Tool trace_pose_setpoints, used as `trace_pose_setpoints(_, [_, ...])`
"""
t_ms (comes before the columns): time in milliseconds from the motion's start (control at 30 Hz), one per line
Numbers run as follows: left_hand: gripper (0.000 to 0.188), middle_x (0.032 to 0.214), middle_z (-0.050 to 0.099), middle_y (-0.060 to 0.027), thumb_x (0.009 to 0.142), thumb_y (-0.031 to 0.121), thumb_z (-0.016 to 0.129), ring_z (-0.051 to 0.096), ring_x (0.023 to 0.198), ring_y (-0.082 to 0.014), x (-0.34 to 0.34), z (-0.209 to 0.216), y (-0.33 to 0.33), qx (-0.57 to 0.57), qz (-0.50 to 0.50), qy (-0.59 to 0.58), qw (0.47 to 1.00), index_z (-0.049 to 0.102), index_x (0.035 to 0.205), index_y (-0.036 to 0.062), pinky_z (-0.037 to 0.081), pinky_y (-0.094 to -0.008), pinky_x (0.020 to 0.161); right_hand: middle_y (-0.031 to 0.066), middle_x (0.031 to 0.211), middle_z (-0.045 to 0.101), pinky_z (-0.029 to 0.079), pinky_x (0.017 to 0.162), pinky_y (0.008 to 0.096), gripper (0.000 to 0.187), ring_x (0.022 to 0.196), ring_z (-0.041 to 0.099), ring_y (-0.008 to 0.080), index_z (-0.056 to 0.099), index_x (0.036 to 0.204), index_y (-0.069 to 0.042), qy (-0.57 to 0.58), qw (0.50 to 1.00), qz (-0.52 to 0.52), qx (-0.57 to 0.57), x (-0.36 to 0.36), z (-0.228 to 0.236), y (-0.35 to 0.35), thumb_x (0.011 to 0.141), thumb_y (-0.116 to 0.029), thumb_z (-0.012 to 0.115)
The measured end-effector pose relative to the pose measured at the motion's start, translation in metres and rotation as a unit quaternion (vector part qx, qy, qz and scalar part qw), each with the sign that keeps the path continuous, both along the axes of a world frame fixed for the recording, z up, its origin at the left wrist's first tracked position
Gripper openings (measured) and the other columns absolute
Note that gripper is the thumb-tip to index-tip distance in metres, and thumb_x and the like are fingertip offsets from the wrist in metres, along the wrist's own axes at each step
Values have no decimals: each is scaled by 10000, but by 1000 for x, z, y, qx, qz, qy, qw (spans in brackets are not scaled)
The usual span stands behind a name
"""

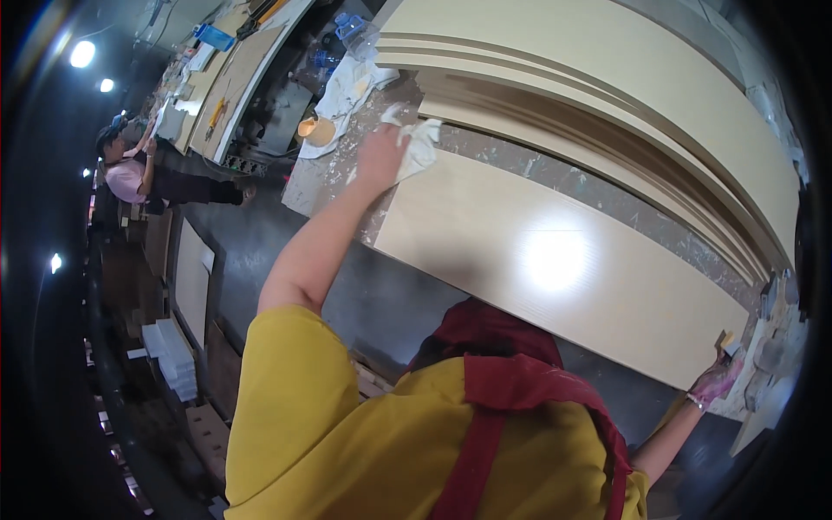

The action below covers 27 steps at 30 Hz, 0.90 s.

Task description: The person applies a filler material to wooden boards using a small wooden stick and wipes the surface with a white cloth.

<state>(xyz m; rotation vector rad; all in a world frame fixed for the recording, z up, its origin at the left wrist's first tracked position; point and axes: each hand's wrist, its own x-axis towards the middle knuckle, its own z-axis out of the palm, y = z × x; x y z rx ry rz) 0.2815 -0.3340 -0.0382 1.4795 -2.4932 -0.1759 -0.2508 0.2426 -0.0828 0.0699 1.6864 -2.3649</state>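
A long pale board lies flat on the paint-spattered work table in front of me. At the board's left end, my left hand is closed on a white cloth, which rests over the corner. My right hand is at the board's far right end, its surface pinkish-purple. Its fingers are bent near a small yellowish and grey piece, too small to name. Whether that piece is held or lies on the edge is hard to see.
Behind the board rises a stack of similar pale boards. An orange-filled cup, a white rag and a clear blue-topped bottle stand at the back left. Farther left, another person works at a second table.
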Motion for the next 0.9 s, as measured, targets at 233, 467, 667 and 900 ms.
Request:
trace_pose_setpoints(233, [303, 965, 582, -203, 902, 299, 520, 560, 910, -379, -17, -18, 20, -94, -37, 65, 993, 592, 994, 19, 444, -471, 814, 195, 1116, 567, 501, 889, 392, 501, 1006, 593, 295, 451, 1208, 32, -37, 999, -7, 24, -5, -2, -11, 896, -357, 499])
trace_pose_setpoints(467, [298, 974, 579, -217, 904, 296, 517, 564, 908, -385, 9, 12, 39, 41, 56, 52, 996, 570, 1039, 37, 450, -471, 779, 198, 1120, 532, 513, 849, 370, 412, 937, 598, 304, 437, 1167, 45, 46, 995, -46, 72, -17, -20, -4, 910, -269, 506])
trace_pose_setpoints(667, [297, 989, 561, -197, 860, 279, 572, 531, 956, -363, 42, 13, 30, 8, 75, 32, 997, 571, 1034, 38, 426, -461, 836, 196, 1067, 543, 527, 834, 356, 403, 920, 599, 280, 443, 1140, 66, 152, 980, -56, 118, -48, -36, 19, 903, -246, 540])
trace_pose_setpoints(900, [246, 998, 553, -207, 878, 194, 546, 518, 954, -382, 61, -7, 113, -47, 11, 47, 998, 567, 1060, 30, 432, -464, 801, 238, 1055, 567, 520, 877, 377, 382, 959, 608, 323, 489, 1077, 88, 78, 991, -4, 105, -59, -49, 31, 902, -251, 492])
